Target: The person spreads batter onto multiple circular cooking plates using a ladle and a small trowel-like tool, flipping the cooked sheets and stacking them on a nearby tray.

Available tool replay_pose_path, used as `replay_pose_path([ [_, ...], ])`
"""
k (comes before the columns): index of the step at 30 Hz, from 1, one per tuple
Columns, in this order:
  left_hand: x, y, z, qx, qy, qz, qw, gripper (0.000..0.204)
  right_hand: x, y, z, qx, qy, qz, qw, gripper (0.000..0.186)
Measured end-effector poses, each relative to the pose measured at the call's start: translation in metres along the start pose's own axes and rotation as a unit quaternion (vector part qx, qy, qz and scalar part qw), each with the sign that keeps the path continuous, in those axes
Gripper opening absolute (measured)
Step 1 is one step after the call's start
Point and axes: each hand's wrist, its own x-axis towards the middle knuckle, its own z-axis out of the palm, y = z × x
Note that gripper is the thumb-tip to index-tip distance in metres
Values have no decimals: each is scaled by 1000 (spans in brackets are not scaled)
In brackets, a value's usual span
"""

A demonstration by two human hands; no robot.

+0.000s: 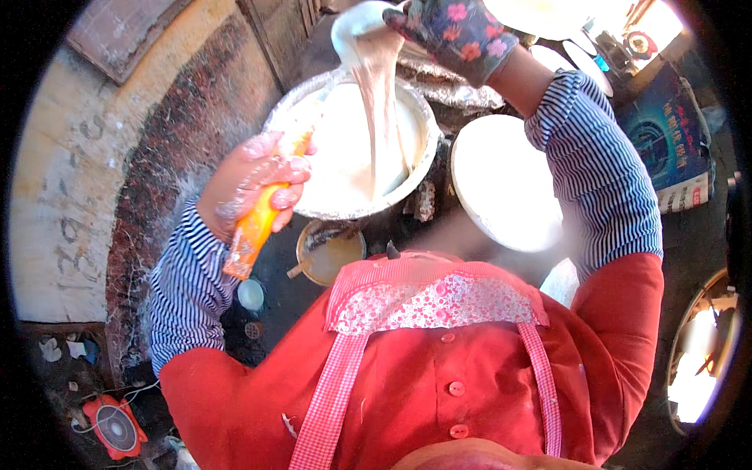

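Note:
My left hand point(258, 184) is closed round an orange handle point(254, 231); the batter-smeared far end of this tool reaches over a large bowl of pale batter point(388, 200). My right hand point(458, 39), in a dark glove with pink flowers, grips a white vessel point(352, 27) tilted above the bowl. A thick beige stream of batter point(374, 102) runs from it down into the bowl. The tool's far end is hard to make out against the bright batter.
A round white plate-like surface point(505, 184) sits right of the bowl, with haze near it. A small pot point(329, 258) with a stick is below. A wall point(63, 196) curves along the left, a red fan-like object point(110, 427) at bottom left, a dark printed sheet point(658, 145) at right.

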Motion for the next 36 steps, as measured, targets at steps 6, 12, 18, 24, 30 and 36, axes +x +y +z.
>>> replay_pose_path([
  [6,-47,69,77,146,20,149,978,29,-33,62,-61,-218,402,-46,888,30],
  [12,16,43,95,110,41,155,981,36,-76,89,-32,-179,405,79,893,30],
  [18,73,-109,-5,-128,33,-103,986,28,-87,22,94,371,286,167,867,23],
  [24,100,-140,-38,-291,-6,-174,941,22,-137,-43,209,591,185,410,670,25],
  [30,54,-99,-25,-301,-42,16,953,36,-190,-93,225,763,187,472,399,37],
  [36,112,-128,-79,-283,46,-116,951,32,-225,-123,262,714,123,523,449,37],
])
